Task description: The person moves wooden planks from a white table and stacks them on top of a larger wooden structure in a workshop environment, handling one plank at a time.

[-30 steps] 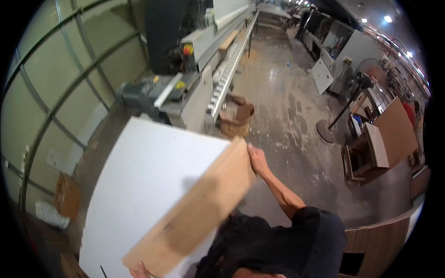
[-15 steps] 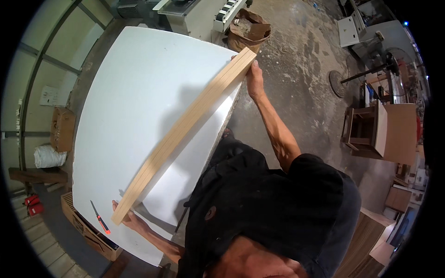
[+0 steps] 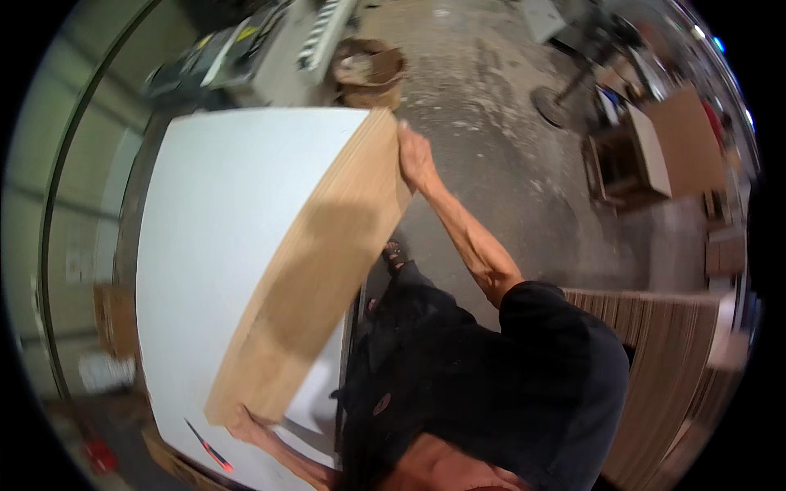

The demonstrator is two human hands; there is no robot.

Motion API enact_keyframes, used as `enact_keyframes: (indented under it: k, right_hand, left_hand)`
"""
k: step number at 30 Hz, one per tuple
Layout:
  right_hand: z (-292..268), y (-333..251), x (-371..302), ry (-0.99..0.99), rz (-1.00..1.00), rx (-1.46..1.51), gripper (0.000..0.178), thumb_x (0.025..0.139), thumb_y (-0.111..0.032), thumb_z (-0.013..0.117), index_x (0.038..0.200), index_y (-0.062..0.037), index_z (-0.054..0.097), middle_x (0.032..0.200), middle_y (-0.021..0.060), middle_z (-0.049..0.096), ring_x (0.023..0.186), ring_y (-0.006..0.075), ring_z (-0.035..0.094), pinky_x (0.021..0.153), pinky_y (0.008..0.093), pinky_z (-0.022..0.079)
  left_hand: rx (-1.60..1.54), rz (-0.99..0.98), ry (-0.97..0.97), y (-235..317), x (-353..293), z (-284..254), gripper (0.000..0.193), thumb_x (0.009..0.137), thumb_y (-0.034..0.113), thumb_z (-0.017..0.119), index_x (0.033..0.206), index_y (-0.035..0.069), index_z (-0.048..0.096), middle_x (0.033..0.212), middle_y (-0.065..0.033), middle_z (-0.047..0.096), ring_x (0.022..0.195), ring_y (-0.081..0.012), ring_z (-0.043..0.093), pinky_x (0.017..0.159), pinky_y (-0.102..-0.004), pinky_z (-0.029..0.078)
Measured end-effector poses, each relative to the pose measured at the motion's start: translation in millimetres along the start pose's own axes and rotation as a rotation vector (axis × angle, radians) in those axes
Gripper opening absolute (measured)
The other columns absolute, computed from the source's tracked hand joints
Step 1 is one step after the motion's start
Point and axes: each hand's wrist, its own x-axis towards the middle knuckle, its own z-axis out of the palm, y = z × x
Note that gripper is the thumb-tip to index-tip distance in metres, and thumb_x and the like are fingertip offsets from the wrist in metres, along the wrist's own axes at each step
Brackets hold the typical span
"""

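A stack of long, light-brown wooden boards [image 3: 307,278] lies slantwise between my hands, its broad face turned up and the layered edges showing on the left. My right hand [image 3: 416,159] grips the far end, fingers partly hidden by the wood. At the near end, my left hand [image 3: 250,425] holds the stack with its thumb on the upper face. Beneath is a white tabletop [image 3: 213,213]; whether the stack touches it I cannot tell. A utility knife [image 3: 210,448] with a red-and-black handle lies on the white surface, left of my left hand.
Beyond the far edge stand a machine [image 3: 274,69] and a brown paper sack [image 3: 370,74]. A fan stand [image 3: 557,102] and a wooden stool-like frame [image 3: 614,168] are off to the right. Piled panels [image 3: 663,360] rise behind my right side. A cardboard box [image 3: 115,319] sits at left.
The stack has tilted so its broad face now shows instead of mainly its narrow edge. Both hands stay on its ends. The whole view has swung, and the tabletop sits lower in it.
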Motion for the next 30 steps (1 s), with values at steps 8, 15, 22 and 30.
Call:
enact_keyframes:
  k: [8,15,22,30]
  right_hand:
    - [-141,107,-120,0.039,0.684,-0.348,0.071,0.095,-0.051,0.023,0.094,0.0068,0.064,0.101,0.0313,0.059,0.099,0.0459,0.056,0.087,0.0505,0.043]
    - [-246,151,-155,0.341,0.878,-0.216,0.066,0.096,-0.049,0.024,0.1,0.005,0.061,0.1,0.0302,0.061,0.101,0.0472,0.056,0.088,0.0557,0.041]
    - [-387,183,-155,0.76,0.909,-0.191,0.072,0.095,-0.053,0.017,0.092,0.0061,0.058,0.089,0.0303,0.06,0.094,0.0463,0.056,0.083,0.0527,0.041]
    - [-522,166,-167,1.197,0.88,-0.48,0.065,0.096,-0.046,0.022,0.083,0.005,0.059,0.08,0.0314,0.058,0.083,0.0485,0.057,0.074,0.0519,0.043]
  left_hand:
    - [-0.068,-0.213,-0.675,124,-31,172,0.058,0.08,0.013,0.068,0.126,-0.008,0.04,0.118,-0.0193,0.053,0.101,-0.029,0.056,0.089,-0.0402,0.047]
    - [-0.045,0.046,-1.197,143,-83,387,0.054,0.08,0.019,0.068,0.12,-0.008,0.044,0.112,-0.0187,0.055,0.096,-0.0281,0.056,0.086,-0.0405,0.048]
    - [-0.068,0.187,-1.553,196,-208,557,0.051,0.08,0.025,0.068,0.114,-0.008,0.049,0.105,-0.0181,0.058,0.091,-0.0272,0.057,0.082,-0.0408,0.049]
    - [-0.065,0.223,-1.81,230,-313,698,0.051,0.08,0.032,0.068,0.107,-0.009,0.053,0.097,-0.0174,0.06,0.085,-0.0262,0.058,0.078,-0.0411,0.05]
